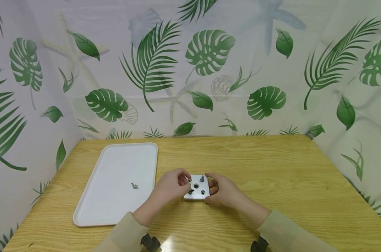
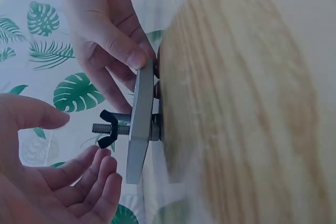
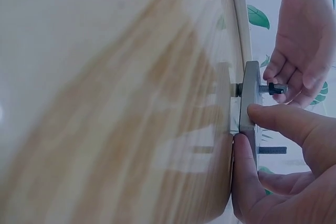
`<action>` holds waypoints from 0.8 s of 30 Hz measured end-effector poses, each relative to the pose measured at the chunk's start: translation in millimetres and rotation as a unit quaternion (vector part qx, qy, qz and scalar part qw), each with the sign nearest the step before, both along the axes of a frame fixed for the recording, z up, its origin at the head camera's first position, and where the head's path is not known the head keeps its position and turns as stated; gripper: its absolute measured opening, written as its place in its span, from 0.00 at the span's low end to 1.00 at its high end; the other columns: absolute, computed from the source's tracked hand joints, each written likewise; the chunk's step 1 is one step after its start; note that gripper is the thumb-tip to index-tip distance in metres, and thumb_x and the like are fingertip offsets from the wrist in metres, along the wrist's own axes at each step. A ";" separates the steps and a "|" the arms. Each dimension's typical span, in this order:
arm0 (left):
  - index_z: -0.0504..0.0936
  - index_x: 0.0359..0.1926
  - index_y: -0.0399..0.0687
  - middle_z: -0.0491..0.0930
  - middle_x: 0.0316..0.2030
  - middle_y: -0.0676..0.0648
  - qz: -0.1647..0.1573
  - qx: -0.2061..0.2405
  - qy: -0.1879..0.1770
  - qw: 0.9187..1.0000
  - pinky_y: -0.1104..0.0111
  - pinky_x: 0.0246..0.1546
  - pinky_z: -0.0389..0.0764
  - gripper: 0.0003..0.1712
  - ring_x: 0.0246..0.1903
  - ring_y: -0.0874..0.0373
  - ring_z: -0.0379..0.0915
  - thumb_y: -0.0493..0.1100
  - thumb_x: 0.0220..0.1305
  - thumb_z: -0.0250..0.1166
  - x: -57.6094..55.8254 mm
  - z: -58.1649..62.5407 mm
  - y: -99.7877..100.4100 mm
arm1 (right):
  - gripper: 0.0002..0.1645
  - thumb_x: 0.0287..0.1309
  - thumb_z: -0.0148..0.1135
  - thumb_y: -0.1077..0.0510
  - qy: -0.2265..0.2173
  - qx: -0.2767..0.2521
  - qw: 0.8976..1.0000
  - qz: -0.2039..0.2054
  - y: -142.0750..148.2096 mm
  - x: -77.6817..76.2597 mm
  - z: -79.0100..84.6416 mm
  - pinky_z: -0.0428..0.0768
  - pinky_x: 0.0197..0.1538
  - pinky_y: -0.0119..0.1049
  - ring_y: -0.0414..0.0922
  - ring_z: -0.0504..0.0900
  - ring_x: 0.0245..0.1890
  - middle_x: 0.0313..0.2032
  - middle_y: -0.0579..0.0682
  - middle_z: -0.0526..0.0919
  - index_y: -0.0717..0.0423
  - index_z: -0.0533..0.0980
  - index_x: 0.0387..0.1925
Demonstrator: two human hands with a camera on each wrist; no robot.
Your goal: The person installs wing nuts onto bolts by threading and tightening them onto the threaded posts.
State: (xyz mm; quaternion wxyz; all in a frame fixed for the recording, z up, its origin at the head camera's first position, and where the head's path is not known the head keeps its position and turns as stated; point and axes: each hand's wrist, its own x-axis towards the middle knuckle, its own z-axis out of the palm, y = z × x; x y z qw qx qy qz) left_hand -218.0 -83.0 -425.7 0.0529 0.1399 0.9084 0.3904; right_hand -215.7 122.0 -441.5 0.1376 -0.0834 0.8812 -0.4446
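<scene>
A square metal plate (image 1: 196, 194) with several holes lies slightly raised on the table. My right hand (image 1: 225, 189) holds it by the right edge, thumb and fingers on opposite sides. Two threaded bolts stand up from the plate. A black wing nut (image 2: 108, 129) sits partway down the bolt at the near left; the other bolt (image 3: 273, 150), at the far right, carries no nut. My left hand (image 1: 171, 184) hovers at the plate's left side. In the left wrist view its thumb and fingers are spread around the wing nut, apart from it.
A white tray (image 1: 115, 182) lies on the left of the wooden table (image 1: 272, 168). On it rests a small silver bolt with a winged part (image 1: 134, 186). Leaf-patterned cloth (image 1: 228, 112) hangs behind the table and on both sides.
</scene>
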 end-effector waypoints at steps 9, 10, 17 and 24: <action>0.78 0.29 0.53 0.73 0.17 0.58 0.041 -0.118 0.054 0.991 0.71 0.18 0.68 0.23 0.16 0.64 0.67 0.66 0.52 0.65 5.2 -0.2 8.3 | 0.50 0.34 0.77 0.67 0.014 0.016 1.000 -0.004 -0.8 -3.0 -0.9 0.79 0.36 0.33 0.42 0.81 0.33 0.38 0.51 0.78 0.61 0.65 0.64; 0.77 0.28 0.53 0.72 0.17 0.58 0.043 -0.128 0.058 0.989 0.71 0.18 0.67 0.23 0.16 0.64 0.66 0.66 0.52 0.65 5.0 -0.3 9.0 | 0.50 0.34 0.77 0.67 0.014 0.016 1.000 -0.004 -1.0 -3.3 -0.9 0.79 0.36 0.33 0.41 0.81 0.33 0.38 0.50 0.78 0.60 0.65 0.64; 0.75 0.23 0.56 0.71 0.15 0.58 0.038 -0.148 0.070 0.986 0.71 0.16 0.65 0.18 0.15 0.64 0.65 0.61 0.53 0.67 3.1 -0.6 10.5 | 0.50 0.35 0.77 0.68 0.009 0.010 1.000 0.005 -2.1 -1.9 0.6 0.80 0.35 0.33 0.41 0.81 0.33 0.39 0.52 0.78 0.62 0.64 0.64; 0.77 0.24 0.56 0.72 0.17 0.59 0.006 -0.106 0.059 0.993 0.72 0.21 0.68 0.11 0.18 0.65 0.66 0.52 0.54 0.69 2.0 -1.4 6.2 | 0.51 0.35 0.77 0.67 0.008 0.009 1.000 0.005 -2.1 -0.5 0.5 0.80 0.36 0.33 0.41 0.81 0.33 0.39 0.52 0.78 0.62 0.64 0.64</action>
